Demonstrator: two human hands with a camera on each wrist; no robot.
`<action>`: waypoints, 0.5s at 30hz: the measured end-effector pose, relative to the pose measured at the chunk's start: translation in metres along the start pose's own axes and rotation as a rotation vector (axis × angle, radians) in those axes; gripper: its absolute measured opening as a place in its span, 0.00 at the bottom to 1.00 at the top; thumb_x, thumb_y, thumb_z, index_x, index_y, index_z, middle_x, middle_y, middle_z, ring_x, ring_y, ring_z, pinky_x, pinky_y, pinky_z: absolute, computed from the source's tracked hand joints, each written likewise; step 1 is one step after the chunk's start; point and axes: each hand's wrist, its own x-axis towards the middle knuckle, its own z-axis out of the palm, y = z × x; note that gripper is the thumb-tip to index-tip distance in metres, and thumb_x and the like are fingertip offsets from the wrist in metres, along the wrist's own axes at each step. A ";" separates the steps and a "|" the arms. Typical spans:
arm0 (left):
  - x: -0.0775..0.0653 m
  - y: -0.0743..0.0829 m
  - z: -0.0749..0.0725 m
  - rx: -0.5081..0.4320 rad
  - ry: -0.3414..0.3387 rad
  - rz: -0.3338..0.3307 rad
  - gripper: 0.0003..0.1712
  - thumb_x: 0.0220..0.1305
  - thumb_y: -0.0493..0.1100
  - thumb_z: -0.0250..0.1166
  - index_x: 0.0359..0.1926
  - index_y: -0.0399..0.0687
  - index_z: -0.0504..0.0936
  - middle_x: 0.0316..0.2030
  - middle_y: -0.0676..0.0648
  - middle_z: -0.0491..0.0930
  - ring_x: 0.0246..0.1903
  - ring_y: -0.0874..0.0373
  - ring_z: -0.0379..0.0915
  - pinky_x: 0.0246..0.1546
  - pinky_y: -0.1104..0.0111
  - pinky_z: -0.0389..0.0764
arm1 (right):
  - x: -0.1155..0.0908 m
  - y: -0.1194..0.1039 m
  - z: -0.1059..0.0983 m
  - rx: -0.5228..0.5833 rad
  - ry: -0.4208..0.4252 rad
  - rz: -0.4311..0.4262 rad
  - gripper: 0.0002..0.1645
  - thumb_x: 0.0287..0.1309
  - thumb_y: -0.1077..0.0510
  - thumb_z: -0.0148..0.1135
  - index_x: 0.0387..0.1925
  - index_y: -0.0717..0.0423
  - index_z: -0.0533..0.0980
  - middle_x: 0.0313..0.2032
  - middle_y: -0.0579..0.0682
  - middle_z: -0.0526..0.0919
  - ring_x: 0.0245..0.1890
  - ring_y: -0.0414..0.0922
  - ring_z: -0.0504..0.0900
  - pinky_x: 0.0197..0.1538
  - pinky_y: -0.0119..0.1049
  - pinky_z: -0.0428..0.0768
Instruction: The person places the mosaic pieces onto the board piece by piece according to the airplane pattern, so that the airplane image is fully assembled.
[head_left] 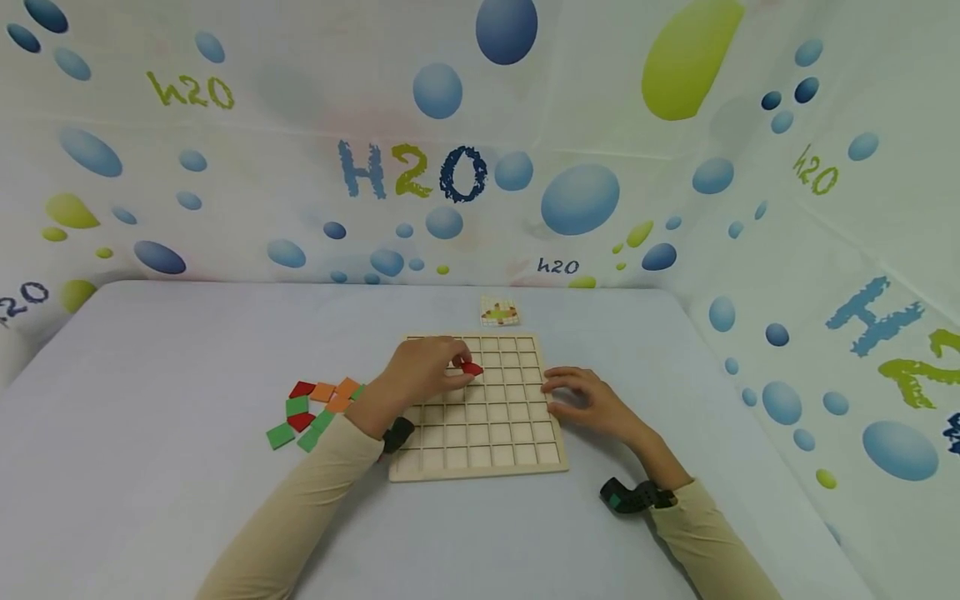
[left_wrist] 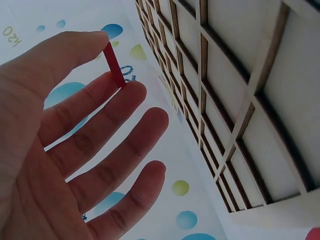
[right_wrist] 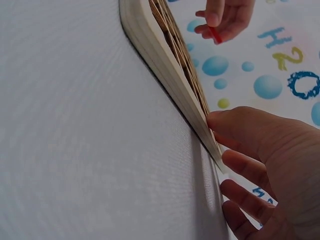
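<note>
Left hand [head_left: 422,371] pinches thin, flat red tile [head_left: 472,368] above board [head_left: 489,435]; right hand [head_left: 594,405], fingers relaxed, touches board's 3 o'clock edge.

I have the head camera looking forward and down over the surface [head_left: 187,358], with the board [head_left: 501,432] at middle distance and the patterned backdrop [head_left: 300,167] beyond. My left wrist view sits close by the left fingers [left_wrist: 127,97], with the board slanting steeply at its right. My right wrist view looks low along the board's edge past the right fingers [right_wrist: 247,200]; all three share the board and the red piece [head_left: 472,368].
</note>
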 end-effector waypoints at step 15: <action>0.013 0.005 0.007 -0.059 -0.098 0.014 0.14 0.61 0.50 0.69 0.42 0.48 0.83 0.38 0.51 0.83 0.36 0.58 0.78 0.33 0.66 0.77 | 0.001 0.000 -0.001 0.014 -0.008 0.026 0.17 0.58 0.62 0.67 0.50 0.57 0.80 0.61 0.59 0.74 0.64 0.60 0.66 0.63 0.61 0.62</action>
